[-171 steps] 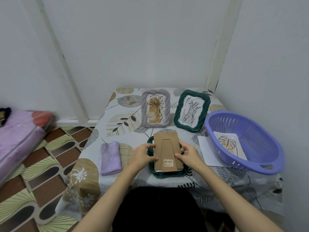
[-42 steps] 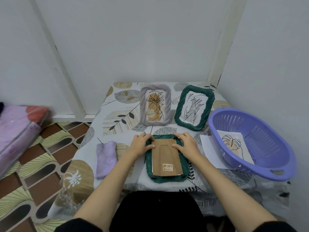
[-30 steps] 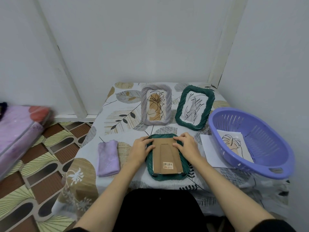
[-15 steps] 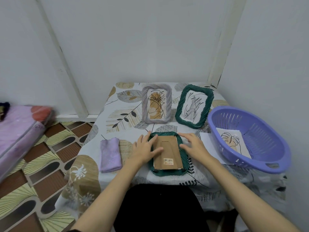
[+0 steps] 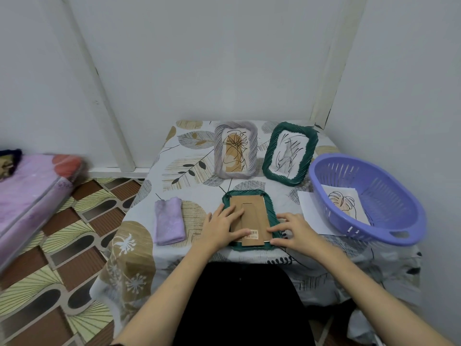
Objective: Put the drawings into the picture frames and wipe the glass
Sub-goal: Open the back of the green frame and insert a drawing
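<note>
At the near edge of the table (image 5: 249,255), a green frame (image 5: 270,211) lies face down with its brown cardboard backing (image 5: 252,216) uppermost. The backing carries a barcode label (image 5: 252,233) at its near end.

The left hand (image 5: 220,227) lies flat on the frame's left rim and the left part of the backing, fingers straight and spread, pressing down. The right hand (image 5: 293,229) sits at the near right corner of the frame; its fingers are bent, with the fingertips (image 5: 273,231) on the backing's right edge and the green rim. Whether they pinch the edge or only press on it cannot be told.

Left of the frame, apart from it, a folded lilac cloth (image 5: 168,224) lies parallel to the table's left edge. Bare tablecloth shows between cloth and frame.

To the right, a purple basket (image 5: 399,236) overhangs the table's right side. It holds a leaf drawing (image 5: 343,202) and rests partly on a white sheet (image 5: 309,208), which lies just beside the frame's right rim.

Further back, a grey frame (image 5: 253,148) and a second green frame (image 5: 269,158) stand tilted, each holding a line drawing. A strip of open tablecloth separates them from the face-down frame.

The table's far and right sides meet the white walls. The left side borders patterned floor (image 5: 74,236).
</note>
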